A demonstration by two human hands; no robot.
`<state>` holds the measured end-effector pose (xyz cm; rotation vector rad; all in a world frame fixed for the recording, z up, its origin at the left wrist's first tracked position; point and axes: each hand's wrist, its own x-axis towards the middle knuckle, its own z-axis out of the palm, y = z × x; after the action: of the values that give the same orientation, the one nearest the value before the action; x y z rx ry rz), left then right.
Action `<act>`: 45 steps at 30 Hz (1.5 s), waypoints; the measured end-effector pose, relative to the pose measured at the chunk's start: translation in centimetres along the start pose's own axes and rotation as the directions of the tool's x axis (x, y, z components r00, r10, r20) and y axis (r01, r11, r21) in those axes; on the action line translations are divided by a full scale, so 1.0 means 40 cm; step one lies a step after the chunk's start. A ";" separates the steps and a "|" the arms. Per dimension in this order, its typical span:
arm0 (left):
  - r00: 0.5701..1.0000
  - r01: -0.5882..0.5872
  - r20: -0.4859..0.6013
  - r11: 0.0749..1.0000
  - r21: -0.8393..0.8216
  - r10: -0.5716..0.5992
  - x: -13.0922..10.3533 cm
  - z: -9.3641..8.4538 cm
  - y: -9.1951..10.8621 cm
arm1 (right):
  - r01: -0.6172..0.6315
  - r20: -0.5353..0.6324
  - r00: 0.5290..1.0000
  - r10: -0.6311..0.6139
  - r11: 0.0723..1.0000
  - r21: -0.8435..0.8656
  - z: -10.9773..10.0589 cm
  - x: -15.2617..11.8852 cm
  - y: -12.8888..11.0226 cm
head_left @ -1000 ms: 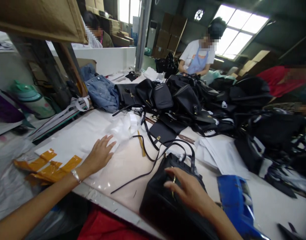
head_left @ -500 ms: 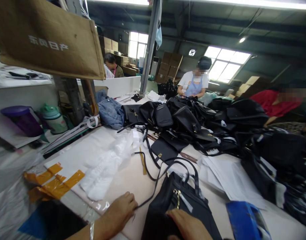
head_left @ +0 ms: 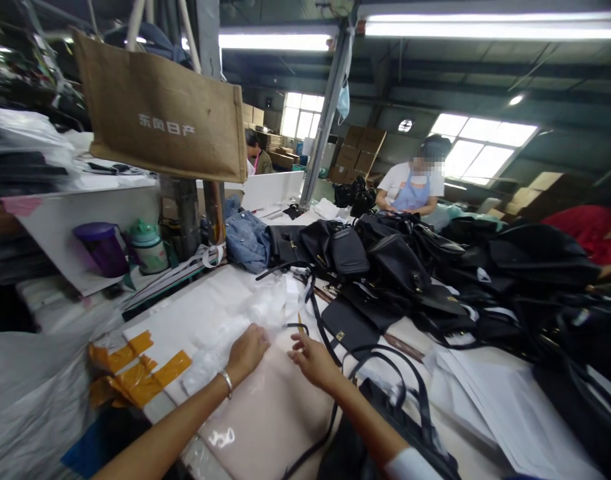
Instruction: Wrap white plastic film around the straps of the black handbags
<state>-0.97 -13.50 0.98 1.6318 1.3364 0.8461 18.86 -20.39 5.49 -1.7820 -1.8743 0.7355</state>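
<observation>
My left hand (head_left: 249, 352), a silver bangle at its wrist, is closed at the near edge of crumpled translucent white plastic wrapping (head_left: 212, 350). What its fingers pinch, if anything, is hidden. Just to the right, my right hand (head_left: 315, 363) hovers with fingers apart and nothing visible in them, close to the end of a thin black strap. Under my right forearm lies a black backpack (head_left: 368, 417), partly covered by the arm, its looped handles toward the pile. A black bag (head_left: 352, 313) with a gold clasp rests beyond my right hand.
Several black bags (head_left: 398, 263) are heaped across the back and right. White sheets (head_left: 465, 393) lie at the right. Orange tape (head_left: 140, 373) marks the table's left edge. A denim bundle (head_left: 248, 240), a purple cup (head_left: 102, 247) and a green-lidded bottle (head_left: 149, 247) stand left. A co-worker (head_left: 410, 187) works opposite.
My right hand has left the backpack and reached forward and left, opening beside the strap. My left hand has moved forward to the plastic wrapping. The view has turned left and upward.
</observation>
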 end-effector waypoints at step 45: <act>0.994 0.079 0.097 0.953 -0.292 -0.052 0.021 -0.135 -0.046 | 0.406 0.348 0.904 -0.246 0.748 -0.525 0.005 0.071 0.070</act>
<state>-6.38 -11.52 1.56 1.3684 1.1351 0.8771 20.66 -17.48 3.42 -1.6459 -2.7388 0.2625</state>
